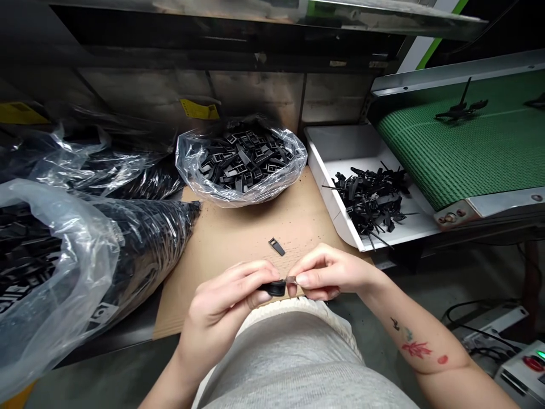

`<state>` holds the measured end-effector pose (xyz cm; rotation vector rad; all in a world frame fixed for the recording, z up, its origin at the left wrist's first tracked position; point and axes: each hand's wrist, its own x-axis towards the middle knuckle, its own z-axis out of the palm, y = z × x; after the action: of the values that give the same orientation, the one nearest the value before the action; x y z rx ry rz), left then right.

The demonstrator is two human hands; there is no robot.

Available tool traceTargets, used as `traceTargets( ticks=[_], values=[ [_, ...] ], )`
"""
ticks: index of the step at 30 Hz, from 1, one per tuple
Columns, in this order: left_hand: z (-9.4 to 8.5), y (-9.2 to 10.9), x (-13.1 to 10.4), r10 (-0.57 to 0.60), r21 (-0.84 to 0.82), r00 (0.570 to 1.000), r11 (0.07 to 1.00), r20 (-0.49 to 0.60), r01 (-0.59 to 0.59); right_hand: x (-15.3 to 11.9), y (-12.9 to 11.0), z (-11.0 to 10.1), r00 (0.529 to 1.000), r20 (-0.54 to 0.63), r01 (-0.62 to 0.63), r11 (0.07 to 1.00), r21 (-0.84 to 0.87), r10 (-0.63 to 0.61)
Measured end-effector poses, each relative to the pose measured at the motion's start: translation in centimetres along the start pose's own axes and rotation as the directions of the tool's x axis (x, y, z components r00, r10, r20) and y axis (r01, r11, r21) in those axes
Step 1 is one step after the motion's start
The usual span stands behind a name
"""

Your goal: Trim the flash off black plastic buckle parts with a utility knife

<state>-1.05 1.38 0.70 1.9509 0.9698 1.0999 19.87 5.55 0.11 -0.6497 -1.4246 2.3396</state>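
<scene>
My left hand (238, 295) pinches a black plastic part (276, 288) between thumb and fingers, just above the front edge of the cardboard. From the other side, my right hand (321, 272) grips a small shiny metal piece (291, 280), whose tip meets the end of the black part. Most of that metal piece is hidden by my fingers, so its kind is unclear. Beyond my hands, a single black plastic clip (276, 246) with a rectangular opening lies on the cardboard sheet (230, 244).
A clear plastic bag (187, 165) full of black clips stands at the back. Filled bags (140, 250) crowd the left side. To the right, a white tray (336, 207) holds black moulded pieces below a green conveyor belt (468, 147) carrying more. A metal ledge (272, 14) runs overhead.
</scene>
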Motion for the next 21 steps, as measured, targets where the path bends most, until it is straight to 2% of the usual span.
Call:
traceTargets(
  ticks=[3,5,7,8,10,12,13,14,17,18,19,21],
  values=[
    [0.5,0.1,0.1,-0.108,-0.003,0.993,0.994,-0.056,0.108,0.3,0.9,-0.1,0.997,0.066,0.02,0.976,0.217,-0.035],
    [0.8,0.0,0.2,-0.161,-0.001,0.981,0.987,-0.106,0.162,0.3,1.3,0.1,0.99,0.132,0.004,0.958,0.286,-0.044],
    [0.8,-0.3,0.2,-0.203,-0.023,0.97,0.979,-0.135,0.202,0.2,1.5,0.4,0.987,0.148,0.016,0.947,0.32,-0.066],
    [0.8,-0.4,0.2,-0.223,-0.039,0.965,0.975,-0.141,0.219,0.1,1.6,0.5,0.991,0.102,0.05,0.941,0.334,-0.089],
    [0.8,-0.6,0.2,-0.26,-0.066,0.953,0.965,-0.154,0.253,0.3,1.9,0.9,0.981,-0.113,0.187,0.923,0.337,-0.158],
    [1.1,-0.7,0.2,-0.29,-0.089,0.943,0.956,-0.161,0.279,0.9,2.0,1.5,0.902,-0.373,0.323,0.912,0.252,-0.216],
    [1.4,-0.7,0.3,-0.304,-0.104,0.939,0.951,-0.158,0.291,1.3,2.1,1.8,0.856,-0.461,0.355,0.915,0.19,-0.236],
    [1.7,-0.6,0.3,-0.318,-0.122,0.936,0.946,-0.153,0.301,1.7,2.1,2.1,0.825,-0.507,0.362,0.923,0.132,-0.251],
    [1.6,-0.2,-0.1,-0.344,-0.149,0.931,0.934,-0.125,0.325,2.8,2.3,2.9,0.795,-0.552,0.313,0.949,0.017,-0.252],
    [0.9,-0.2,-0.4,-0.344,-0.117,0.926,0.937,-0.153,0.329,3.0,2.4,2.9,0.768,-0.592,0.306,0.952,0.003,-0.245],
    [-0.3,-0.2,-0.9,-0.331,-0.048,0.913,0.943,-0.237,0.329,3.0,2.6,2.8,0.733,-0.64,0.304,0.953,0.005,-0.231],
    [-4.3,-0.2,-2.0,-0.183,0.196,0.86,0.932,-0.476,0.306,2.7,3.1,2.3,0.677,-0.714,0.306,0.951,0.052,-0.179]
  ],
)
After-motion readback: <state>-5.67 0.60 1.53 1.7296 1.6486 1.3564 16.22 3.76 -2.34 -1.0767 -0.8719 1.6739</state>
